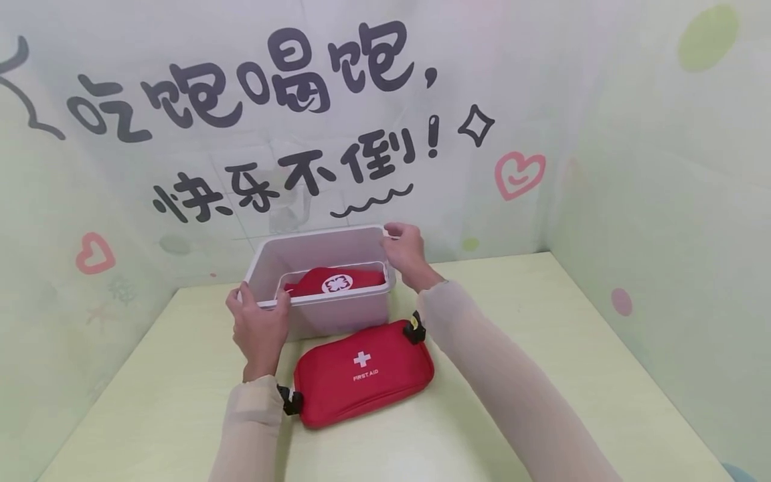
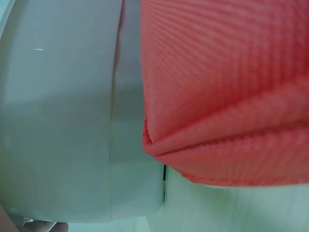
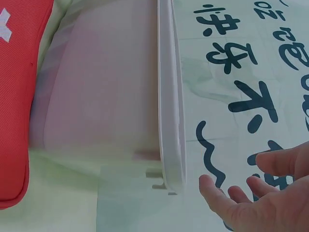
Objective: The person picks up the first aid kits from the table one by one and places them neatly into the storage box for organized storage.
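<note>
A white plastic bin (image 1: 337,318) stands on the table near the back wall. Inside it lies a red cloth item (image 1: 304,283) with a round white emblem. At the bin's front left corner, my left hand (image 1: 260,328) grips the rim, thumb over the front edge and fingers along the left side. By the back right corner is my right hand (image 1: 406,254); the right wrist view shows its fingers spread, apart from the rim. In front of the bin lies a red first aid pouch (image 1: 364,375) with a white cross, between my two forearms.
A pale yellow-green table (image 1: 530,335) holds everything. Behind it hangs a light wall sheet (image 1: 482,60) printed with dark writing and pink hearts. Black wrist mounts (image 1: 414,328) sit at both cuffs, overlapping the pouch's ends in the head view.
</note>
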Available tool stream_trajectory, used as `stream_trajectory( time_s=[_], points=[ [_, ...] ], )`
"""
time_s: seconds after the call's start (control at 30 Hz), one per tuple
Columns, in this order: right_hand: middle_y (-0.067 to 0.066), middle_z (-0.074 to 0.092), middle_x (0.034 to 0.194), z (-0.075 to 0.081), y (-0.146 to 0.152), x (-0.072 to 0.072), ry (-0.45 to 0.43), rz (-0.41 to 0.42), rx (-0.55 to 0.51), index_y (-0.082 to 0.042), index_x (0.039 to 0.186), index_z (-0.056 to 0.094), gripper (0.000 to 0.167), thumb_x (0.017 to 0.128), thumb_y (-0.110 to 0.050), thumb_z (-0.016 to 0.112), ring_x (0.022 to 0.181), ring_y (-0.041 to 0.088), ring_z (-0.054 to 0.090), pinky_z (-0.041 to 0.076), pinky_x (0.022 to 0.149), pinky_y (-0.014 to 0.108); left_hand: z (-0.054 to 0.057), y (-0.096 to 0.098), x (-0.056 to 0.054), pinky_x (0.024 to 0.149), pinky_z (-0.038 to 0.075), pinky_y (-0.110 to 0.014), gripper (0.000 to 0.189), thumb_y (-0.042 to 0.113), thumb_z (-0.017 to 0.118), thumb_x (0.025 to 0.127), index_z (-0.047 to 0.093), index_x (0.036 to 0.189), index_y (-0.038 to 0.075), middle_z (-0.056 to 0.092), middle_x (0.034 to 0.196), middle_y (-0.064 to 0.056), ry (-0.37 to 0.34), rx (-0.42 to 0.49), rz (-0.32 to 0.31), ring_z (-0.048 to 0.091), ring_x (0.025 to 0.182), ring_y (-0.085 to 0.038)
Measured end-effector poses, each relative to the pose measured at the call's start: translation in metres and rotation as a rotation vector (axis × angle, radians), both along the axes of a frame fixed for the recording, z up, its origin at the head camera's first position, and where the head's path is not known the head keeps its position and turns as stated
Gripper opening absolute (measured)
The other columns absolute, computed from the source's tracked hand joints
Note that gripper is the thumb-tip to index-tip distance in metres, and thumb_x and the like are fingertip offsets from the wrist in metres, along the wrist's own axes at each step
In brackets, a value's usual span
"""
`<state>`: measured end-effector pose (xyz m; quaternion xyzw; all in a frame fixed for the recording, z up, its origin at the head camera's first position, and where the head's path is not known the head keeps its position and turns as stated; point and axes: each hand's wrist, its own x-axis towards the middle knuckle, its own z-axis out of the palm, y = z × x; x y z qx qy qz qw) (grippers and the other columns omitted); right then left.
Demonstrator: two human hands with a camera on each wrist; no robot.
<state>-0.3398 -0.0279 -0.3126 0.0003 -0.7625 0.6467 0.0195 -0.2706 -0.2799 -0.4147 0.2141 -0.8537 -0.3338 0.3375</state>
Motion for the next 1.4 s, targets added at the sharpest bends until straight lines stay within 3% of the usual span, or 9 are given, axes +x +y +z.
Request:
stream_trajectory(
  time_s=[0.3, 0.43, 0.63, 1.1, 1.4],
  points=[
    [0.017, 0.057, 0.134, -0.015, 0.020, 0.000, 0.035, 0.011, 0.012, -0.004, 0.135, 0.058, 0.041, 0.095, -0.006, 0.058, 0.114, 0.030, 0.060, 0.054, 0.093, 0.039, -0.001, -0.001, 0.001, 0.089, 0.046, -0.070, 0.077, 0.047, 0.056, 0.092, 0.033, 0.152, 0.004, 0.034, 0.147, -0.020, -0.013, 0.007, -0.008, 0.057, 0.103, -0.051],
    [0.019, 0.057, 0.132, -0.023, 0.030, 0.000, 0.011, 0.045, -0.013, -0.002, 0.136, 0.057, 0.041, 0.095, -0.007, 0.058, 0.112, 0.032, 0.061, 0.056, 0.089, 0.040, -0.001, -0.002, 0.001, 0.089, 0.045, -0.070, 0.078, 0.047, 0.056, 0.092, 0.033, 0.153, 0.005, 0.034, 0.147, -0.019, -0.017, 0.013, -0.009, 0.057, 0.104, -0.050],
    [0.022, 0.056, 0.133, -0.037, 0.044, 0.002, -0.045, 0.095, -0.031, 0.001, 0.139, 0.052, 0.043, 0.097, -0.007, 0.057, 0.121, 0.033, 0.057, 0.053, 0.094, 0.045, -0.002, -0.002, 0.002, 0.089, 0.045, -0.070, 0.078, 0.048, 0.056, 0.092, 0.033, 0.153, 0.004, 0.035, 0.147, -0.020, -0.011, 0.013, -0.010, 0.057, 0.104, -0.052],
    [0.026, 0.056, 0.135, -0.069, 0.065, 0.006, -0.129, 0.196, 0.019, 0.004, 0.142, 0.047, 0.049, 0.097, -0.011, 0.058, 0.123, 0.041, 0.056, 0.052, 0.094, 0.051, 0.001, -0.001, 0.003, 0.089, 0.044, -0.072, 0.078, 0.046, 0.058, 0.091, 0.033, 0.153, 0.005, 0.034, 0.148, -0.020, -0.017, 0.028, -0.018, 0.057, 0.106, -0.052],
    [0.024, 0.055, 0.137, -0.080, 0.074, 0.011, -0.212, 0.231, 0.061, 0.001, 0.145, 0.044, 0.052, 0.099, -0.016, 0.059, 0.124, 0.040, 0.056, 0.053, 0.093, 0.048, 0.001, -0.001, 0.002, 0.090, 0.044, -0.071, 0.078, 0.048, 0.056, 0.092, 0.032, 0.153, 0.006, 0.033, 0.148, -0.019, -0.014, 0.030, -0.026, 0.057, 0.106, -0.052]
  ],
)
